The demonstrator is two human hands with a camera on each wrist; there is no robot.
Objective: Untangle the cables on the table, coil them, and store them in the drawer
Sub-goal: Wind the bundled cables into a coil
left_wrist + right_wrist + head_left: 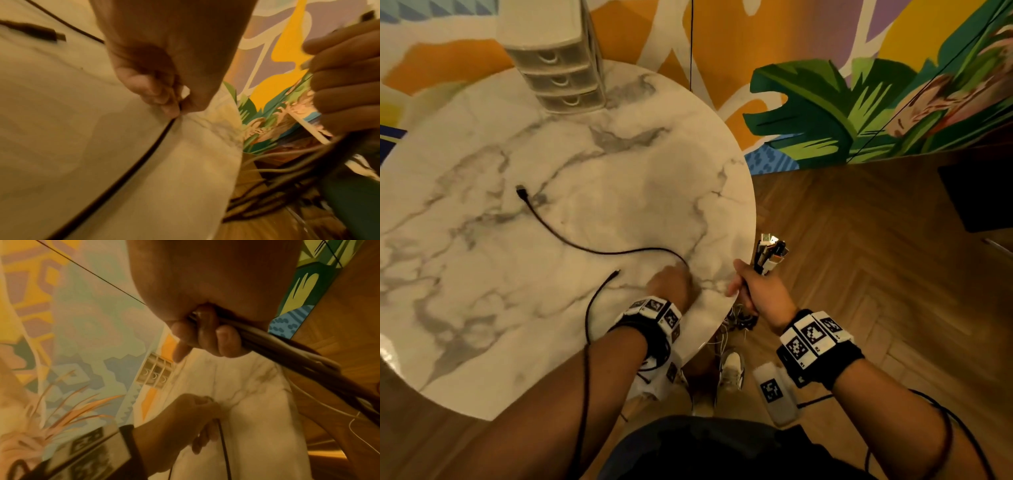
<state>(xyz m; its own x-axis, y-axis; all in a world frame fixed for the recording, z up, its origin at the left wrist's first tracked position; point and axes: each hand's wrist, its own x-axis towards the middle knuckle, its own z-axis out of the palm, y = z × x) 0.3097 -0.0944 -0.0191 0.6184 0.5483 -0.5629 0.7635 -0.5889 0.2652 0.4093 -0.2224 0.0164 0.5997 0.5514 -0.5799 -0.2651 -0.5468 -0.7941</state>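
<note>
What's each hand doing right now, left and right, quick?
Left hand: closed, pinching the black cable that lies on the table.
Right hand: closed, gripping a bundle of cables off the table's edge.

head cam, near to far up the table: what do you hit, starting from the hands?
left hand pinching the black cable → cable's plug end → drawer unit at the far edge. Right hand holds the cable bundle off the table's right edge.

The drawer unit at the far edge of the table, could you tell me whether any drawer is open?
No, all three drawers of the drawer unit sit flush and closed.
</note>
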